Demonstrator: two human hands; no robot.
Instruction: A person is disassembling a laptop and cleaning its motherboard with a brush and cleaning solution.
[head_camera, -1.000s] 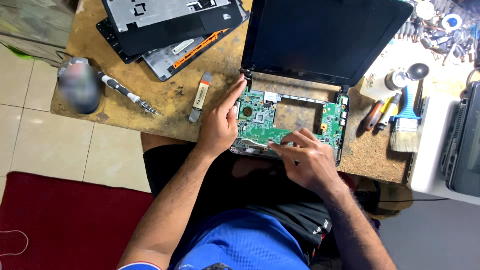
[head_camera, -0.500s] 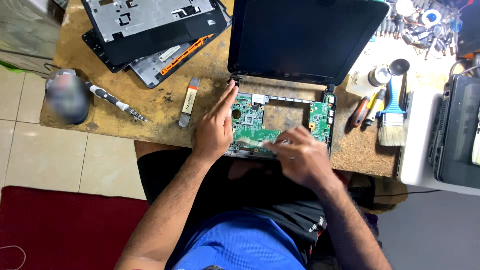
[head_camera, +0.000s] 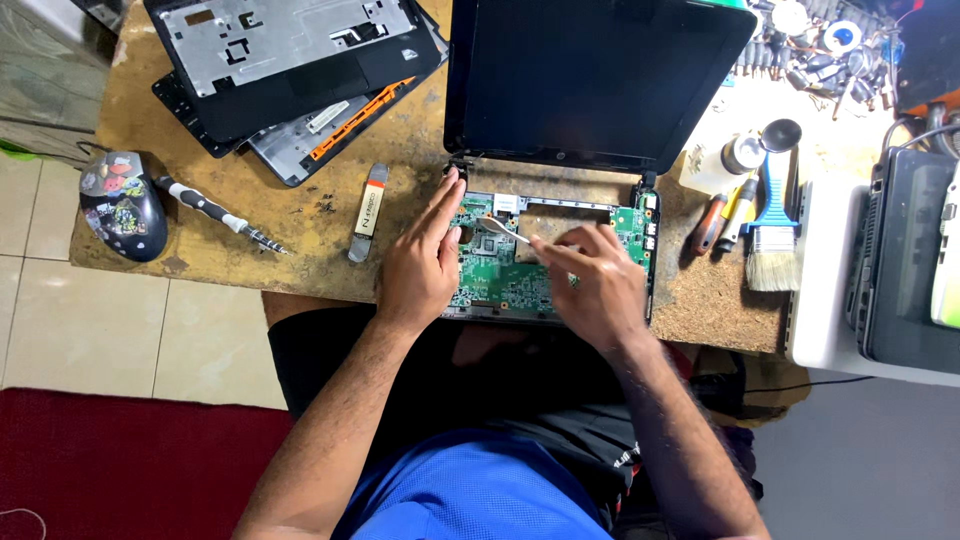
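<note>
The person's left hand (head_camera: 422, 262) lies flat and open, fingers stretched, on the left side of the opened black laptop's green circuit board (head_camera: 500, 272), which sits at the near edge of the worn brown wooden table (head_camera: 310, 215). The right hand (head_camera: 590, 280) pinches a thin pale flat tool (head_camera: 503, 231) whose tip rests on the board. A grey metal pry tool (head_camera: 368, 211) lies just left, near a black-handled screwdriver (head_camera: 220, 214)

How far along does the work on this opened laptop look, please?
Done: the keyboard cover is off and set aside, baring the green circuit board. In hand: the left hand steadies the base while the right hand works a thin pale tool on it. Left: the board sits in the base.
</note>
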